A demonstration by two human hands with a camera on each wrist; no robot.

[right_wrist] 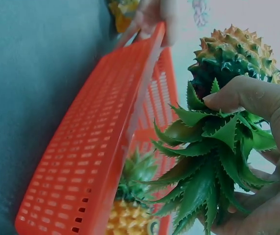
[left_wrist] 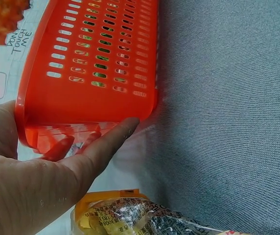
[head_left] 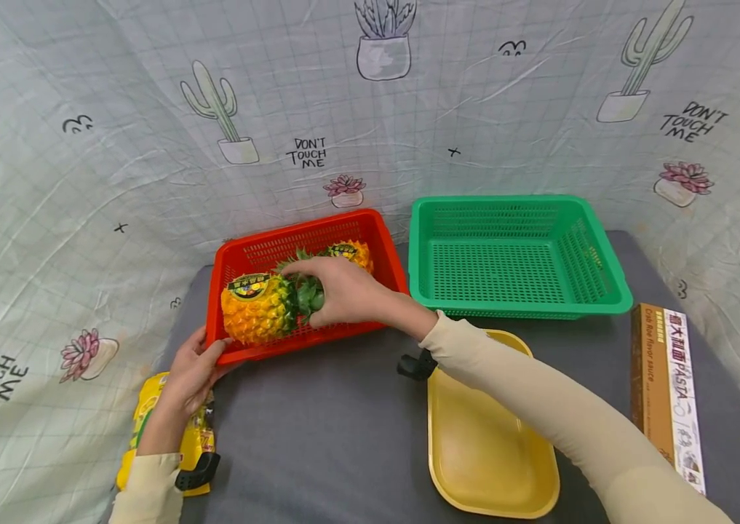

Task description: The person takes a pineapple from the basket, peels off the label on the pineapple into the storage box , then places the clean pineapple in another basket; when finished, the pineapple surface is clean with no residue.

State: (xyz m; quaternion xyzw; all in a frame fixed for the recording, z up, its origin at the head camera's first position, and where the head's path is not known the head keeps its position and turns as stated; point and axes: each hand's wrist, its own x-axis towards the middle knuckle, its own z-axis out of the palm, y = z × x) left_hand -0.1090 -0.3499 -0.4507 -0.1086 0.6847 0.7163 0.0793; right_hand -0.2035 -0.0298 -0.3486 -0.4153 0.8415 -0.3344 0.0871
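My right hand (head_left: 350,291) holds a pineapple (head_left: 258,313) by its green leafy crown, over the left part of a red perforated basket (head_left: 388,255). In the right wrist view the thumb presses at the base of the crown (right_wrist: 198,181), with the spiky yellow body beyond it. A round label sits on the fruit. Behind the right hand, a second pineapple (head_left: 359,253) lies inside the basket. My left hand (head_left: 189,375) grips the basket's near left corner. In the left wrist view its thumb reaches over the rim while the fingers run along the outer wall (left_wrist: 81,107).
A green basket (head_left: 599,298) stands right of the red one. In front of it lies a yellow tray (head_left: 487,451), partly under my right forearm. A pasta box (head_left: 664,386) lies at the far right. A yellow snack package (head_left: 196,444) is beneath my left wrist. A patterned cloth hangs behind.
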